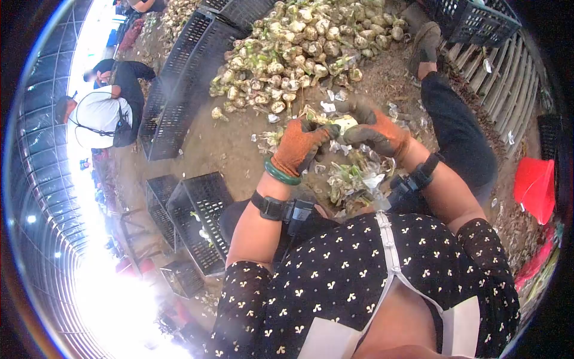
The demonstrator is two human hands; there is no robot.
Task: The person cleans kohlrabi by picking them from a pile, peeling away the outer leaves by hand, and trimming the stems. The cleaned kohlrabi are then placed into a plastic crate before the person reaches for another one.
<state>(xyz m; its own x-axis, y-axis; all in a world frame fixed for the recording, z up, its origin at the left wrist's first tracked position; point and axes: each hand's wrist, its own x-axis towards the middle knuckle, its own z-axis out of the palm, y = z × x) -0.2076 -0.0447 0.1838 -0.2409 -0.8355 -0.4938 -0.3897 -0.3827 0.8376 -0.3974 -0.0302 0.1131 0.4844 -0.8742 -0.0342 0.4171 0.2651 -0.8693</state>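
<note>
A pale, partly peeled garlic bulb (345, 124) is between my two gloved hands, above the dirt floor. My right hand (381, 133), in an orange glove with dark fingers, is closed around the bulb's right side. From the other side my left hand (304, 145), gloved alike, has its fingers closed at the stem end, partly hiding it. Just beyond lies a large heap of garlic bulbs (311, 45) with dirty skins and bits of green stem. Below my hands, between my legs, sits a pile of trimmed stems and papery skins (359, 176).
Black plastic crates stand at the left (164, 102), lower left (200, 209) and upper right (478, 24). A slatted curved rack (499, 84) and a red container (535, 188) are at the right. Another person in a white shirt (98, 116) sits beyond the left crates.
</note>
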